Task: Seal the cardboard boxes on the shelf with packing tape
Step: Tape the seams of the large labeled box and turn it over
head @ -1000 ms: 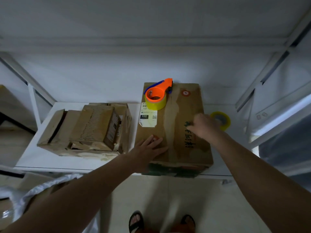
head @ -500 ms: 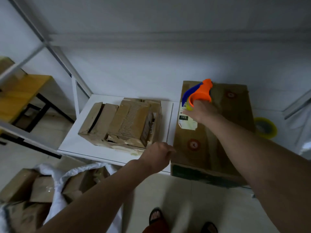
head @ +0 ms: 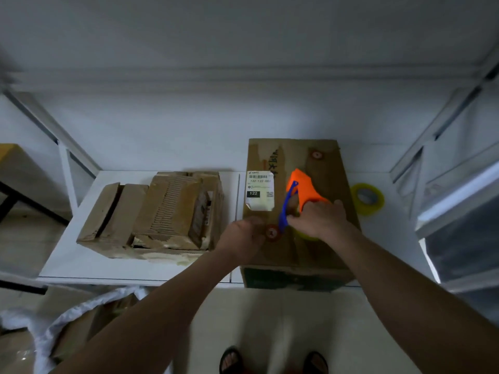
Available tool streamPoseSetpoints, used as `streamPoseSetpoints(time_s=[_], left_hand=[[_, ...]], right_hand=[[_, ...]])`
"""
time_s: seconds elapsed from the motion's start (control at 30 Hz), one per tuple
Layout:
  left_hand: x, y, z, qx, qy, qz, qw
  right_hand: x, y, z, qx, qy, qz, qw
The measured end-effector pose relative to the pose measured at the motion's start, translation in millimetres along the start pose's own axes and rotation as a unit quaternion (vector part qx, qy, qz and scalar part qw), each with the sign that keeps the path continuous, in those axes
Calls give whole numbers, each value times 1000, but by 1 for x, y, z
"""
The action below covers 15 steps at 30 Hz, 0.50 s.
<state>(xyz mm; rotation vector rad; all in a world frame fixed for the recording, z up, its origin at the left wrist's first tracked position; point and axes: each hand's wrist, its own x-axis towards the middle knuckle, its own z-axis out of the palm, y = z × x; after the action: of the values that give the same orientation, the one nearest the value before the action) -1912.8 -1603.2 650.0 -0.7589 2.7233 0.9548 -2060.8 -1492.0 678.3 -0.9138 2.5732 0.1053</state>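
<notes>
early in the task by the look of it: no fresh tape strip visible on either box yet. tall cardboard box (head: 297, 209) at front right of shelf (head: 81, 263), flaps closed, top scuffed w/ old torn tape marks, a white shipping label (head: 259, 190) and red round stickers. right hand (head: 320, 221) curled round orange plastic tape dispenser (head: 303, 188) w/ blue blade guard, held over middle of box top, yellowish roll partly hidden under the palm. left hand (head: 243, 236) resting on box's left front edge, fingers curled; cannot tell whether pinching a tape end or just steadying. left to do, prob: lay tape along the seam, then tackle second box (head: 154, 214) left of it, low, crushed, corrugated layer exposed, flaps gaping. spare yellow tape roll (head: 367, 198) flat on shelf by right edge, just beside tall box. matte white shelf, metal frame.
</notes>
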Motion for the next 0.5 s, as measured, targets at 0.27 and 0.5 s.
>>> streamPoseSetpoints(time_s=[0.27,0.5], left_hand=[[15,38,15,-230,-88,-1,969],[20,43,22,-227,-53,-30,972]], right_hand=[[-5,4,5,173,-17,50,984],[-7,33,18,124,-33,13,992]])
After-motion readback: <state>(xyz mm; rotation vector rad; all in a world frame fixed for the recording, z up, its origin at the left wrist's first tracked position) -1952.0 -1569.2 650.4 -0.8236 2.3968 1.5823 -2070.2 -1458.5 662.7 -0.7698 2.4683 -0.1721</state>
